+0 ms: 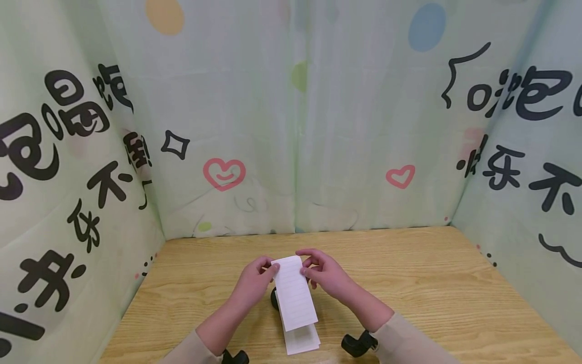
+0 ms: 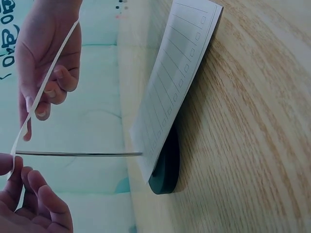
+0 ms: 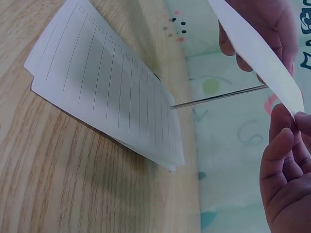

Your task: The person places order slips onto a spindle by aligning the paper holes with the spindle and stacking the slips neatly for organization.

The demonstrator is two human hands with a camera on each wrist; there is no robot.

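My left hand (image 1: 254,278) pinches the top left edge of a white lined sheet (image 1: 293,293) between thumb and fingers. At its top right edge, my right hand (image 1: 328,277) pinches the same sheet, index finger stretched out over the top corner. The sheet slants down toward me. Below it, several lined sheets with small checkboxes (image 2: 175,77) sit tilted on a paper spike, around its thin metal rod (image 2: 77,154). In both wrist views the rod's upper end meets the held sheet. The spike's round black base (image 2: 167,167) rests on the table, mostly hidden under the stack.
The wooden table (image 1: 409,283) extends to both sides. Pale curtains (image 1: 345,126) with hearts and black writing close off the back and both sides. Black wrist devices (image 1: 359,345) sit on both forearms by the sleeves.
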